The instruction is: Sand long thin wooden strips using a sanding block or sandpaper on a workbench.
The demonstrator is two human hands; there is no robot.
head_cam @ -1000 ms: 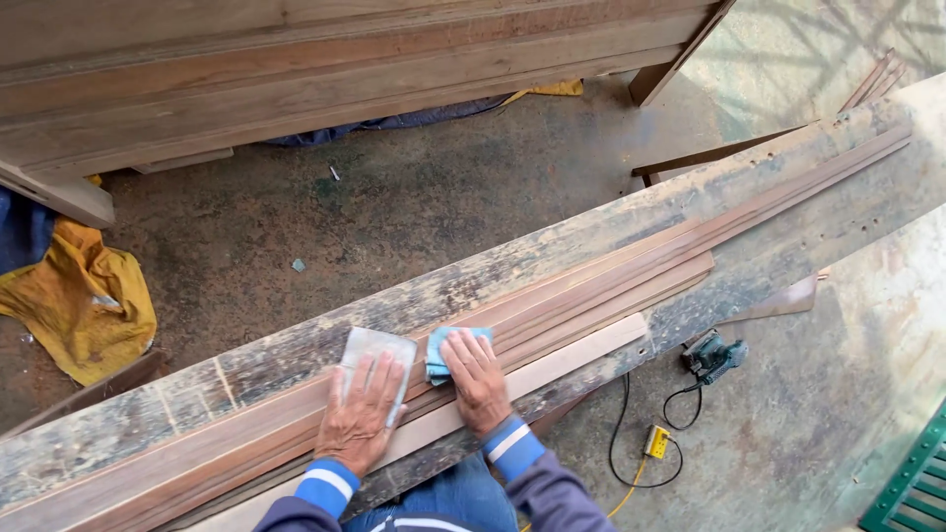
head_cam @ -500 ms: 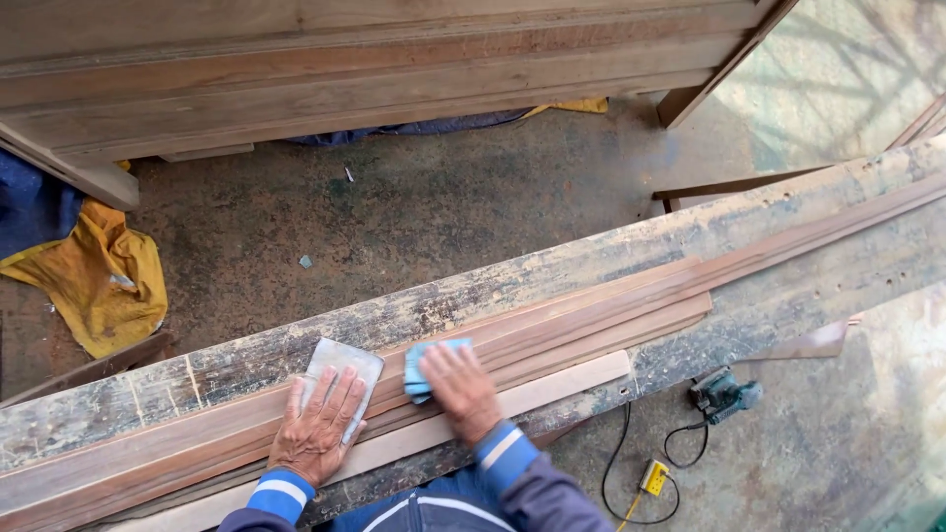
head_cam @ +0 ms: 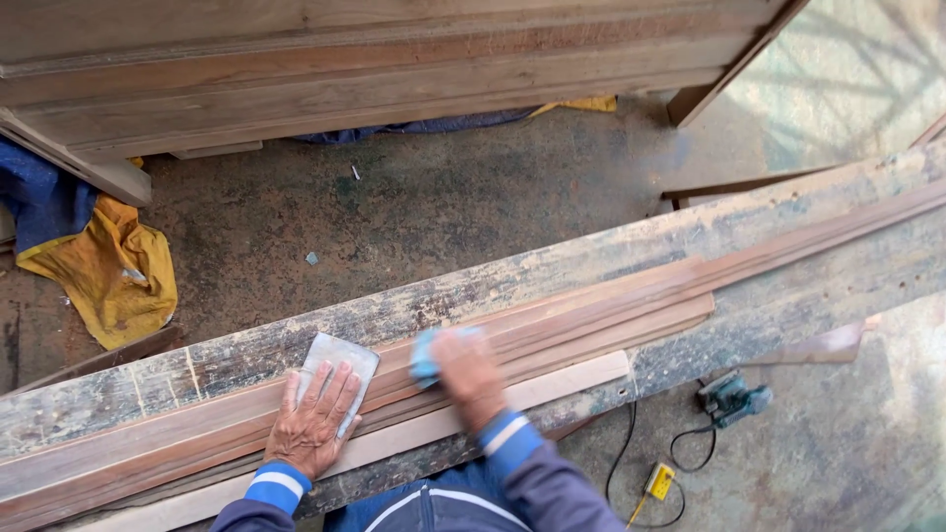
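Observation:
My left hand (head_cam: 313, 422) lies flat with spread fingers on a grey sheet of sandpaper (head_cam: 340, 360), pressing it onto long reddish wooden strips (head_cam: 611, 305). Blurred with motion, my right hand (head_cam: 468, 374) grips a small blue sanding pad (head_cam: 425, 357) against the same strips, just right of the left hand. The strips lie lengthwise on a worn, paint-stained plank bench (head_cam: 552, 266). A paler flat board (head_cam: 567, 379) runs along the near side of the strips.
A yellow cloth (head_cam: 108, 276) and blue cloth (head_cam: 39, 192) lie on the concrete floor at left. Large wooden boards (head_cam: 394, 69) stand at the back. A power tool (head_cam: 731, 399) with black cable and yellow plug (head_cam: 658, 481) lies on the floor right of me.
My right hand has slid left along the strips with the blue pad, closer to my left hand. The left hand stays pressed on the sandpaper. The view has shifted.

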